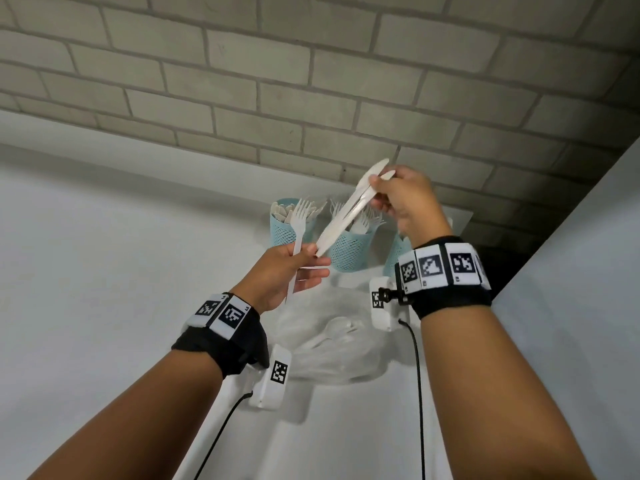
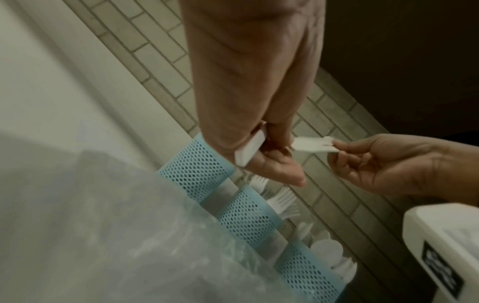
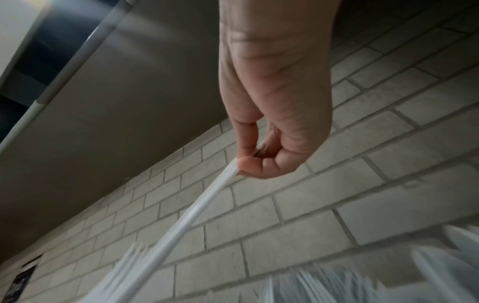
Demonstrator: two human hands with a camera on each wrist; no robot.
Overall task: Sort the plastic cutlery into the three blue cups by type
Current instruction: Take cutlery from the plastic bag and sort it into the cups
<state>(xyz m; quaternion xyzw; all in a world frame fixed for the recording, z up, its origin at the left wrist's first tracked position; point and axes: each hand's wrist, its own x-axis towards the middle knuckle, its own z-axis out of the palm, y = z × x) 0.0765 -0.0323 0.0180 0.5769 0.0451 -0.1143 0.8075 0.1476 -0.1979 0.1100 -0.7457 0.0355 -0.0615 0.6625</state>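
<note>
My left hand [image 1: 304, 265] grips a white plastic fork [image 1: 298, 223] by its handle, tines up. My right hand [image 1: 379, 190] pinches the upper part of two white knives [image 1: 346, 209] that slant down to the left, their lower ends meeting my left fingertips. Behind the hands three blue mesh cups stand in a row by the wall: the left cup [image 1: 280, 233] holds round-ended pieces, the middle cup [image 1: 349, 254] holds forks, the right cup [image 1: 393, 258] is mostly hidden by my right wrist. In the left wrist view, the fork handle [image 2: 250, 150] lies in my left fingers [image 2: 274, 170]. In the right wrist view, my right fingers [image 3: 251, 164] clamp the knives [image 3: 191, 217].
A clear plastic bag [image 1: 332, 344] with more white cutlery lies on the white counter [image 1: 104, 271] below my hands. A grey brick wall [image 1: 311, 81] runs behind the cups, and a white panel [image 1: 588, 271] closes off the right side.
</note>
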